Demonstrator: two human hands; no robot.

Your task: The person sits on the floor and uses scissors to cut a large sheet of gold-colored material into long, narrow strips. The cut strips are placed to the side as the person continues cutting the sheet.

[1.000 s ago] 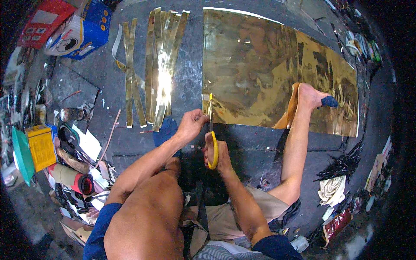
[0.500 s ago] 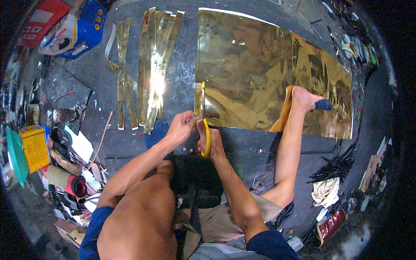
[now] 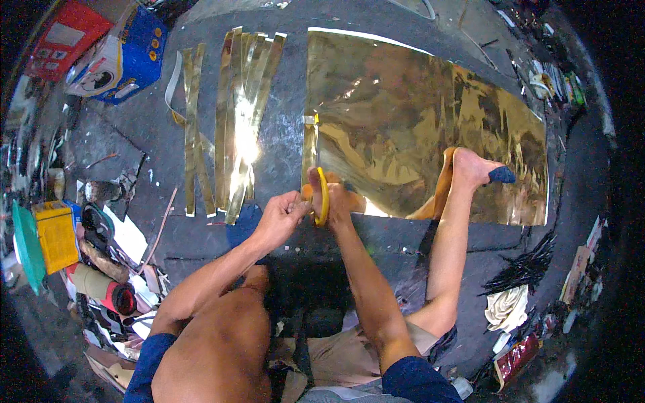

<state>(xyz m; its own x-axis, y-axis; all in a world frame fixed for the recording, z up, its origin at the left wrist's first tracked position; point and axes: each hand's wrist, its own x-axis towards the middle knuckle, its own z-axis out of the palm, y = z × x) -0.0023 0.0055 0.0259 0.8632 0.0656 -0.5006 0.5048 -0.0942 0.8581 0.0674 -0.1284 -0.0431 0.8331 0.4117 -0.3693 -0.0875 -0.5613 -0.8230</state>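
A large gold, mirror-like sheet [image 3: 383, 94] with white edges lies on the dark floor. At its left edge my right hand [image 3: 338, 201] is closed round a pair of scissors with a yellow handle [image 3: 324, 195]. The scissors reach forward along a narrow strip [image 3: 308, 149] cut along that edge. Just left of the handle, my left hand [image 3: 281, 215] pinches the strip's near end, its fingertips partly hidden. Several cut gold strips [image 3: 225, 127] lie in a loose bunch to the left, with crossed strips [image 3: 192, 148] beside them.
My bare foot [image 3: 470, 164] rests on the sheet's near right part. A blue box [image 3: 138, 60] and a red box [image 3: 67, 40] stand far left. A yellow container [image 3: 56, 228] and scraps lie at left; a crumpled cream cloth [image 3: 506, 309] and black strips [image 3: 521, 267] at right.
My right hand and the scissors have moved forward along the sheet's left edge, lengthening the cut. The whole view has shifted slightly; my left hand stays near the strip's end.
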